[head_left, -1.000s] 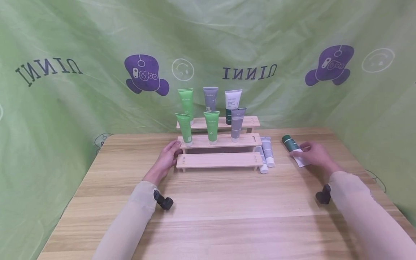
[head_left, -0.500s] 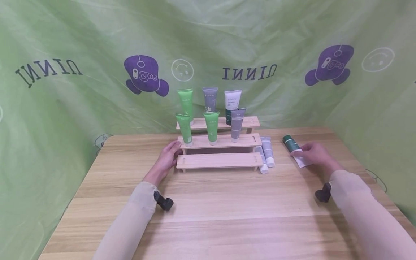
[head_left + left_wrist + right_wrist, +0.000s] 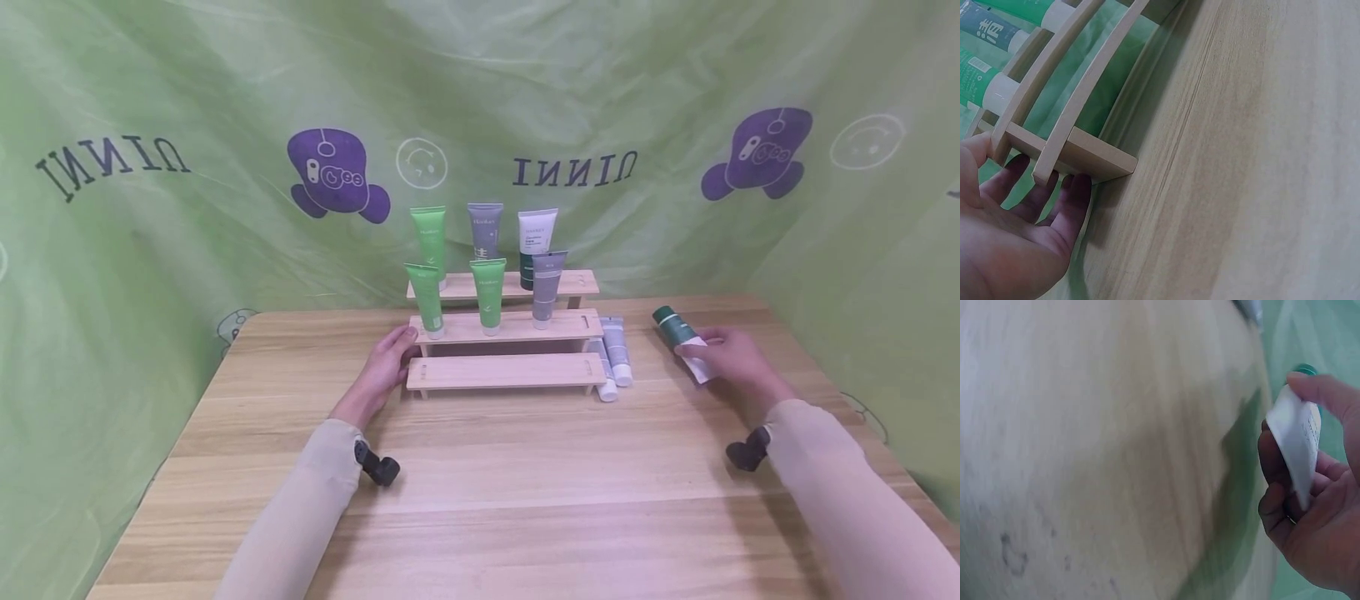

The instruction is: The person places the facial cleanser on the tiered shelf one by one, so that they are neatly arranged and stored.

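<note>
At the right of the table my right hand [image 3: 731, 357] grips a white-and-green squeeze tube [image 3: 679, 332] by its flat white end, its green cap pointing away. The right wrist view shows the tube's white end [image 3: 1294, 437] between thumb and fingers. My left hand [image 3: 384, 367] holds the left end of a three-tier wooden display rack [image 3: 506, 372]; in the left wrist view its fingers [image 3: 1075, 206] curl against the rack's side. On the middle tier stand two green tubes [image 3: 490, 293] and a grey-purple tube [image 3: 548, 287]. The top tier bears a green, a grey-purple and a white-and-green tube [image 3: 537, 233].
Two pale grey-purple tubes [image 3: 617, 350] with white caps lie against the rack's right side. Behind the wood-grain table [image 3: 525, 500] hangs a green printed curtain [image 3: 480, 92].
My right hand has lifted the white-and-green tube slightly and tilted it. The left hand and the rack keep their place.
</note>
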A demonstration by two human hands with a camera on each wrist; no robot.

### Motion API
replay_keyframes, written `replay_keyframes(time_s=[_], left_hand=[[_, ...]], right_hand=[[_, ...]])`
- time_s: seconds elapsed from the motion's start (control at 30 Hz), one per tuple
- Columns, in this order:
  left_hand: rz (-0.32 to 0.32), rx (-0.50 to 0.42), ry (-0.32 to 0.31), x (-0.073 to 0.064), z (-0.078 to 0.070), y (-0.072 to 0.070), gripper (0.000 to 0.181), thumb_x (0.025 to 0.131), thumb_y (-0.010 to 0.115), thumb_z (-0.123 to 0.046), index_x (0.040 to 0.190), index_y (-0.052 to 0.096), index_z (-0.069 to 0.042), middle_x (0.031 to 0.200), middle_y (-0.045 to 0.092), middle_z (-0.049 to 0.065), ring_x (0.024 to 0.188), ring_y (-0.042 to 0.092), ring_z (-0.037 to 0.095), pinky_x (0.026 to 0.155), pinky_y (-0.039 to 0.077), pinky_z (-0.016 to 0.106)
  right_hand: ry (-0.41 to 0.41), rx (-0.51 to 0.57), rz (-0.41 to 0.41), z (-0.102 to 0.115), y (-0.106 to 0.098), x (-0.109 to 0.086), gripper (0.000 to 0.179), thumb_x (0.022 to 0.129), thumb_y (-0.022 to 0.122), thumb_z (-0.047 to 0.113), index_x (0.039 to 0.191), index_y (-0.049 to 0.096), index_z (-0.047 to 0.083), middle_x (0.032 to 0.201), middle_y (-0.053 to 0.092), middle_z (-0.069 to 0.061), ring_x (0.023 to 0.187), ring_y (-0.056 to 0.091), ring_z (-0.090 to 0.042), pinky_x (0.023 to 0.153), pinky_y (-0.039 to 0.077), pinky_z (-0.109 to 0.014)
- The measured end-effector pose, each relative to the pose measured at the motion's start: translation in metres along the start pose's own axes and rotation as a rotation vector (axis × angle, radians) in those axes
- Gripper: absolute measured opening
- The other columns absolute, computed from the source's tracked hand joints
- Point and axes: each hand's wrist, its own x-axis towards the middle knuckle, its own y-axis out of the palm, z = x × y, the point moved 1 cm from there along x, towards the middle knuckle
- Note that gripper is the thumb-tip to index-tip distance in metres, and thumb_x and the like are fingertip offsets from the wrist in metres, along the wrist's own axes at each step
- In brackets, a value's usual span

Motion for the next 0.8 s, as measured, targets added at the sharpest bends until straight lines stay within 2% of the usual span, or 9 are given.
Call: replay_keyframes(time_s=[0.07, 0.17, 0.23, 0.43, 0.53, 0.6, 0.63, 0.7, 0.8], left_hand=[[0.0, 0.007, -0.001, -0.001, 0.0, 0.0, 0.065, 0.106, 0.045, -0.045, 0.16, 0.025, -0.014, 0.161, 0.03, 0.015, 0.148, 0.028, 0.03, 0.119, 0.027, 0.052], [-0.003, 0.011, 0.004, -0.001, -0.001, 0.001, 0.066, 0.106, 0.045, -0.045, 0.16, 0.025, -0.013, 0.16, 0.031, 0.016, 0.147, 0.029, 0.03, 0.119, 0.028, 0.052], [-0.003, 0.008, 0.007, -0.001, -0.001, 0.002, 0.066, 0.106, 0.045, -0.044, 0.16, 0.025, -0.012, 0.16, 0.033, 0.016, 0.147, 0.03, 0.031, 0.118, 0.03, 0.052], [-0.01, 0.003, 0.01, -0.001, 0.0, 0.001, 0.065, 0.107, 0.045, -0.043, 0.159, 0.024, -0.011, 0.158, 0.035, 0.016, 0.145, 0.032, 0.031, 0.117, 0.033, 0.049], [-0.011, 0.01, 0.012, -0.002, 0.0, 0.0, 0.065, 0.107, 0.044, -0.043, 0.159, 0.024, -0.011, 0.159, 0.034, 0.016, 0.145, 0.032, 0.031, 0.117, 0.033, 0.05], [-0.009, 0.013, 0.013, -0.002, 0.0, 0.0, 0.065, 0.107, 0.044, -0.043, 0.16, 0.024, -0.011, 0.159, 0.033, 0.016, 0.146, 0.031, 0.031, 0.117, 0.031, 0.05], [-0.007, 0.015, 0.012, -0.002, -0.001, 0.0, 0.065, 0.107, 0.044, -0.043, 0.16, 0.023, -0.011, 0.16, 0.032, 0.016, 0.146, 0.03, 0.031, 0.118, 0.03, 0.051], [-0.009, 0.014, 0.007, -0.002, -0.001, 0.001, 0.066, 0.107, 0.045, -0.044, 0.16, 0.023, -0.011, 0.16, 0.032, 0.016, 0.147, 0.029, 0.031, 0.119, 0.028, 0.051], [-0.013, 0.01, 0.0, -0.002, -0.002, 0.001, 0.066, 0.106, 0.045, -0.044, 0.16, 0.023, -0.012, 0.16, 0.032, 0.015, 0.147, 0.029, 0.03, 0.119, 0.028, 0.05]], right_hand=[[0.015, 0.012, 0.007, 0.002, -0.001, -0.003, 0.086, 0.091, 0.075, 0.038, 0.149, 0.031, -0.008, 0.134, 0.043, -0.027, 0.093, 0.058, -0.023, 0.072, 0.057, -0.032], [-0.041, -0.124, 0.001, 0.007, -0.005, -0.004, 0.086, 0.092, 0.071, 0.048, 0.149, 0.036, -0.006, 0.132, 0.048, -0.027, 0.096, 0.055, -0.024, 0.074, 0.054, -0.031], [-0.095, -0.192, -0.009, 0.012, -0.008, -0.006, 0.083, 0.094, 0.068, 0.049, 0.148, 0.038, -0.007, 0.129, 0.051, -0.028, 0.094, 0.057, -0.021, 0.075, 0.055, -0.03], [-0.12, -0.141, -0.002, 0.025, -0.007, -0.013, 0.079, 0.094, 0.07, 0.044, 0.151, 0.039, -0.002, 0.131, 0.051, -0.022, 0.093, 0.057, -0.015, 0.077, 0.056, -0.029], [-0.149, -0.126, -0.028, 0.03, -0.005, -0.017, 0.078, 0.094, 0.07, 0.045, 0.149, 0.041, -0.002, 0.123, 0.058, -0.013, 0.094, 0.06, -0.015, 0.079, 0.056, -0.03], [-0.166, -0.058, -0.049, 0.034, -0.004, -0.019, 0.072, 0.094, 0.072, 0.041, 0.146, 0.045, -0.001, 0.114, 0.062, -0.005, 0.093, 0.062, -0.013, 0.081, 0.058, -0.03], [-0.167, 0.024, -0.046, 0.035, -0.003, -0.02, 0.066, 0.094, 0.073, 0.036, 0.144, 0.047, 0.001, 0.112, 0.062, -0.001, 0.093, 0.063, -0.012, 0.083, 0.058, -0.03], [-0.181, 0.223, -0.033, 0.04, -0.002, -0.022, 0.051, 0.094, 0.074, 0.024, 0.136, 0.053, 0.003, 0.108, 0.062, 0.003, 0.092, 0.065, -0.011, 0.084, 0.059, -0.03], [-0.191, 0.527, 0.004, 0.048, 0.001, -0.029, 0.033, 0.092, 0.074, 0.009, 0.121, 0.057, 0.009, 0.108, 0.063, 0.001, 0.094, 0.067, -0.011, 0.086, 0.059, -0.029]])
